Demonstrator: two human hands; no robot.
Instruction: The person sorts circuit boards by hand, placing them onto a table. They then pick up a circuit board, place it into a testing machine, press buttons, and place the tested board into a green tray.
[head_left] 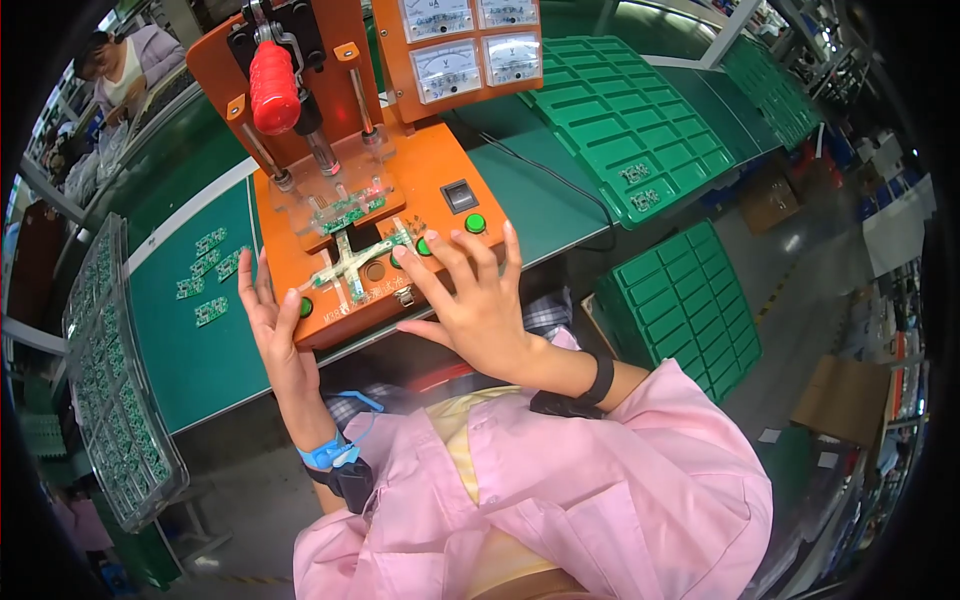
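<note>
An orange test fixture stands on the bench in front of me, with a red-handled toggle clamp over a clear plate. Beneath that plate sits a green circuit board. My right hand is spread over the fixture's front right, its fingertips at the green buttons and beside the crossed strips of tape. At the front left corner, my left hand has its fingers stretched out, with the thumb near another green button. Neither hand holds anything.
Several small circuit boards lie on the green mat at left. Beyond them is a clear tray full of boards. A green compartment tray with two pieces stands at right, near stacked green trays. Panel meters top the fixture; a cable runs rightward.
</note>
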